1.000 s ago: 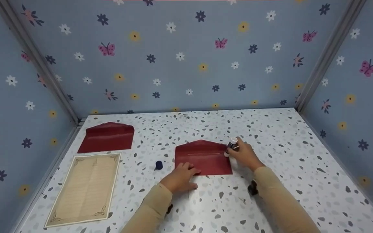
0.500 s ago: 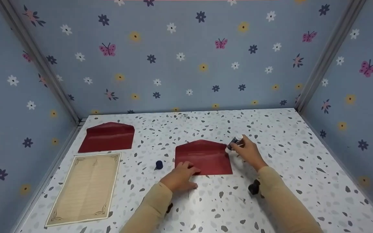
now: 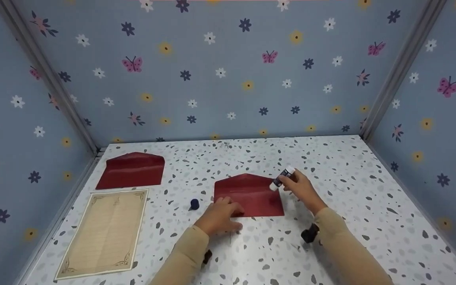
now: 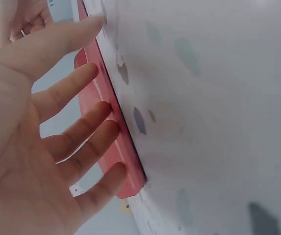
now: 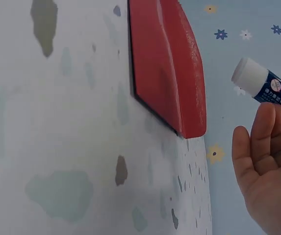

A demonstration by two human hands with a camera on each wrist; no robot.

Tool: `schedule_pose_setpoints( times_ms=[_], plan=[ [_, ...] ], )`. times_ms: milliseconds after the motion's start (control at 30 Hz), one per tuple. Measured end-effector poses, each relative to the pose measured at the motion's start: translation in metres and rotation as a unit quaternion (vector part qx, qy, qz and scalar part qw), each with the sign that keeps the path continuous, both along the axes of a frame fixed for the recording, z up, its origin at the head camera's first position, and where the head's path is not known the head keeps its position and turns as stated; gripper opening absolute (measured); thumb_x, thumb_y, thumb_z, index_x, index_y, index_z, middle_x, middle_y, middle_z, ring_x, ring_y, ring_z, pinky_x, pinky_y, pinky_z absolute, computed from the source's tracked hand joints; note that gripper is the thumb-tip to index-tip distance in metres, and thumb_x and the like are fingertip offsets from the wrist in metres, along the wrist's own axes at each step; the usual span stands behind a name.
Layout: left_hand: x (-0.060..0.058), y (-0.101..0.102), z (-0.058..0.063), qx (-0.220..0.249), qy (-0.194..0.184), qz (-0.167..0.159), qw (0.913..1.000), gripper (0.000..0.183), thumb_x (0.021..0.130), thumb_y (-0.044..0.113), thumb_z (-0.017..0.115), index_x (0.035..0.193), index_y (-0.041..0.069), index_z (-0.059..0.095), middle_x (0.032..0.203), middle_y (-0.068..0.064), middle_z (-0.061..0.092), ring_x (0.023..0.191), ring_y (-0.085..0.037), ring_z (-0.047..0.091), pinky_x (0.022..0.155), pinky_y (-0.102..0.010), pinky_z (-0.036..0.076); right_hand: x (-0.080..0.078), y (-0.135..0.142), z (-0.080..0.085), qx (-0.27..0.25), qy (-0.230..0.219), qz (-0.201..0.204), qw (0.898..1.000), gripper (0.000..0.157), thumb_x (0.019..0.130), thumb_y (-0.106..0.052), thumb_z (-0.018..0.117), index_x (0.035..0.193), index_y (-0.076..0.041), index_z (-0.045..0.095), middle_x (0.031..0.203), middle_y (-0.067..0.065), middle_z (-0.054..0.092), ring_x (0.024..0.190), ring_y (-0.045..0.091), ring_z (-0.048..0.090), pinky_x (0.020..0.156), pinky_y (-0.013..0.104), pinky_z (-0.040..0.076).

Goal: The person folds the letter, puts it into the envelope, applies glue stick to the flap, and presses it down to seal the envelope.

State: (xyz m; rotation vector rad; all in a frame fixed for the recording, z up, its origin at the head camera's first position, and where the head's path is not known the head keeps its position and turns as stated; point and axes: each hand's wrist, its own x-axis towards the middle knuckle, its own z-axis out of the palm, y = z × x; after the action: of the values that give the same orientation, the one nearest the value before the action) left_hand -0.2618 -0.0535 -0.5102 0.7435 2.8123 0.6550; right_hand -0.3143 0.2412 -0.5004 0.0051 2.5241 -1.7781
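Note:
A red envelope lies with its flap folded up in the middle of the table. My left hand rests on its lower left part, fingers spread; in the left wrist view the fingertips reach its edge. Between thumb and fingers my right hand holds an uncapped glue stick, a white tube with a dark blue label. The stick tilts, its white end overlapping the envelope's upper right edge in the head view, while the right wrist view shows it raised off the paper.
A dark blue cap stands on the speckled table left of the envelope. Further left lie a second red envelope and a cream sheet with a decorated border. Flowered walls enclose the back and sides.
My right hand first drew the glue stick up and right off the envelope's right edge, then brought its tip back left, tilted more. The left hand stays nearly still on the envelope.

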Motion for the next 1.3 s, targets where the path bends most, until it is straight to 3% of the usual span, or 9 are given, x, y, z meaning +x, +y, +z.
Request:
schedule_pose_setpoints(
  times_ms=[133, 233, 333, 467, 533, 633, 700, 900, 1300],
  plan=[
    [-0.005, 0.003, 0.002, 0.123, -0.014, 0.018, 0.9922, 0.028, 0.091, 0.032, 0.075, 0.114, 0.017, 0.071, 0.110, 0.001, 0.062, 0.105, -0.018, 0.055, 0.092, -0.041, 0.047, 0.003, -0.004, 0.002, -0.076, -0.006, 0.050, 0.996, 0.038, 0.101, -0.029, 0.062, 0.121, 0.001, 0.054, 0.111, 0.017, 0.064, 0.107, 0.039, 0.064, 0.099, 0.051, 0.047],
    [-0.009, 0.008, 0.006, 0.257, -0.071, 0.047, 0.9625, 0.036, 0.093, 0.033, 0.073, 0.121, 0.011, 0.067, 0.117, -0.004, 0.064, 0.108, -0.020, 0.059, 0.094, -0.039, 0.049, 0.006, -0.008, 0.006, -0.124, -0.008, 0.099, 0.987, 0.036, 0.100, -0.025, 0.063, 0.122, 0.002, 0.052, 0.115, 0.019, 0.063, 0.114, 0.041, 0.061, 0.103, 0.053, 0.044],
    [-0.011, 0.014, 0.009, 0.400, -0.176, 0.086, 0.8954, 0.047, 0.094, 0.033, 0.072, 0.131, 0.006, 0.059, 0.124, -0.008, 0.062, 0.114, -0.024, 0.058, 0.098, -0.045, 0.047, 0.010, -0.013, 0.011, -0.145, -0.009, 0.126, 0.981, 0.037, 0.099, -0.026, 0.065, 0.122, 0.000, 0.052, 0.118, 0.020, 0.063, 0.117, 0.043, 0.060, 0.104, 0.053, 0.043],
    [-0.007, 0.025, 0.012, 0.536, -0.315, 0.142, 0.7701, 0.055, 0.092, 0.030, 0.073, 0.137, 0.006, 0.052, 0.128, -0.010, 0.058, 0.115, -0.025, 0.057, 0.099, -0.046, 0.044, 0.014, -0.020, 0.016, -0.168, -0.009, 0.141, 0.976, 0.035, 0.099, -0.024, 0.066, 0.121, -0.001, 0.051, 0.118, 0.020, 0.062, 0.114, 0.039, 0.062, 0.101, 0.048, 0.047],
    [-0.004, 0.031, 0.012, 0.575, -0.360, 0.159, 0.7174, 0.053, 0.091, 0.029, 0.075, 0.135, 0.008, 0.053, 0.130, -0.012, 0.057, 0.114, -0.025, 0.056, 0.097, -0.041, 0.045, 0.016, -0.024, 0.018, -0.173, -0.004, 0.150, 0.973, 0.035, 0.099, -0.023, 0.065, 0.121, 0.000, 0.051, 0.117, 0.019, 0.062, 0.110, 0.033, 0.065, 0.099, 0.044, 0.049],
    [0.001, 0.039, 0.011, 0.599, -0.396, 0.167, 0.6751, 0.046, 0.091, 0.030, 0.076, 0.128, 0.011, 0.058, 0.132, -0.012, 0.057, 0.114, -0.024, 0.054, 0.091, -0.035, 0.045, 0.019, -0.030, 0.019, -0.180, 0.000, 0.161, 0.970, 0.032, 0.099, -0.022, 0.065, 0.120, -0.001, 0.051, 0.116, 0.018, 0.063, 0.105, 0.027, 0.068, 0.099, 0.043, 0.050],
    [0.002, 0.044, 0.010, 0.611, -0.408, 0.164, 0.6585, 0.039, 0.092, 0.030, 0.075, 0.124, 0.013, 0.061, 0.133, -0.011, 0.057, 0.114, -0.024, 0.052, 0.090, -0.034, 0.044, 0.021, -0.033, 0.018, -0.181, 0.002, 0.173, 0.968, 0.030, 0.099, -0.022, 0.065, 0.117, -0.001, 0.052, 0.115, 0.018, 0.064, 0.104, 0.025, 0.068, 0.099, 0.042, 0.049],
    [0.002, 0.050, 0.010, 0.639, -0.400, 0.147, 0.6410, 0.020, 0.095, 0.030, 0.071, 0.111, 0.019, 0.069, 0.116, -0.001, 0.070, 0.112, -0.021, 0.056, 0.090, -0.034, 0.037, 0.022, -0.041, 0.014, -0.187, 0.003, 0.215, 0.958, 0.027, 0.099, -0.019, 0.066, 0.113, 0.000, 0.053, 0.117, 0.020, 0.060, 0.108, 0.027, 0.066, 0.100, 0.040, 0.049],
    [-0.006, 0.041, 0.015, 0.671, -0.368, 0.161, 0.6231, 0.016, 0.097, 0.024, 0.069, 0.112, 0.019, 0.068, 0.110, 0.001, 0.072, 0.108, -0.017, 0.063, 0.096, -0.036, 0.038, 0.027, -0.044, 0.007, -0.153, -0.041, 0.265, 0.951, 0.031, 0.105, -0.031, 0.055, 0.123, -0.006, 0.057, 0.118, 0.009, 0.059, 0.104, 0.026, 0.061, 0.096, 0.045, 0.049]
  ],
)
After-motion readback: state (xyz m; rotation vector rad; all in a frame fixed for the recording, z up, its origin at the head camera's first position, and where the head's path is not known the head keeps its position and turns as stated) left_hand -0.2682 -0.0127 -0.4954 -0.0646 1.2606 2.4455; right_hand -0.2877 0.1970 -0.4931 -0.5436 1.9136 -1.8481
